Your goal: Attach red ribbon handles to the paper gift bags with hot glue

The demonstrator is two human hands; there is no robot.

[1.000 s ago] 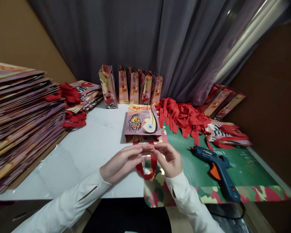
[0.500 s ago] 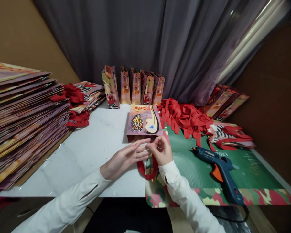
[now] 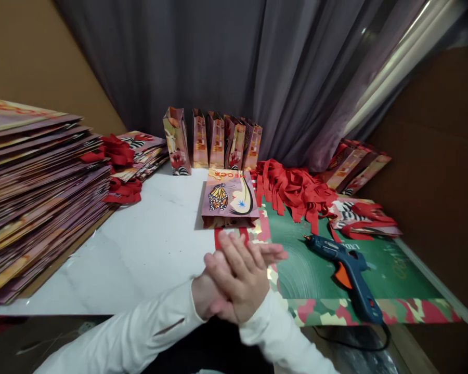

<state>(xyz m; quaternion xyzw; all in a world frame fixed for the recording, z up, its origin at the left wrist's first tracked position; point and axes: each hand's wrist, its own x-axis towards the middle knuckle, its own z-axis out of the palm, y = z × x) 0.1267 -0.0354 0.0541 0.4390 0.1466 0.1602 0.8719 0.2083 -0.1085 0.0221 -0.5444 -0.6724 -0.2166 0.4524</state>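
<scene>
My left hand and my right hand are pressed together in front of the table's near edge. The right palm lies across the left hand, and the left fingertips stick out flat to the right from under it. I see nothing held in either hand. Just beyond them, a printed paper gift bag with a butterfly picture lies on its side, its open end facing me. A red ribbon handle runs from that end toward my hands, which partly cover it.
A hot glue gun lies at right on the green sheet. Red ribbons are heaped behind it. A tall stack of flat bags fills the left. Several upright bags line the curtain.
My hands have come back toward me and closed together, right over left; before, the right fingers pinched near the left fingertips. The bag's open end and part of the ribbon handle are uncovered.
</scene>
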